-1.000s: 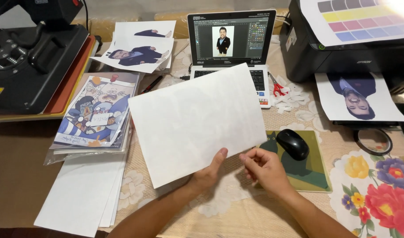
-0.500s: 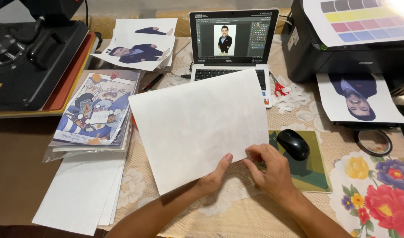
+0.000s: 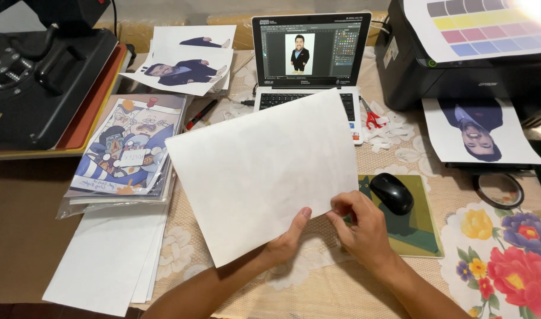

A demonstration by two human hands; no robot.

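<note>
I hold a blank white sheet of paper [image 3: 261, 171] tilted over the table in front of a laptop [image 3: 309, 59]. My left hand [image 3: 288, 239] grips its lower edge, thumb on top. My right hand [image 3: 362, 227] pinches the sheet's lower right corner with its fingertips. The sheet covers part of the laptop's keyboard from view. A black mouse [image 3: 392, 193] lies on a green mouse pad [image 3: 418, 227] just right of my right hand.
A black heat press [image 3: 43, 77] stands at the left, a black printer [image 3: 465, 59] at the right with a printed portrait [image 3: 480, 130] in its tray. Cartoon prints in a plastic sleeve [image 3: 126, 150], blank sheets [image 3: 105, 260], portrait prints [image 3: 182, 71], red scissors [image 3: 372, 118] and a tape roll [image 3: 498, 190] lie around.
The sheet has shifted slightly right and lower. My right hand's fingers have moved along the lower right corner, now pinching it closer to my left thumb.
</note>
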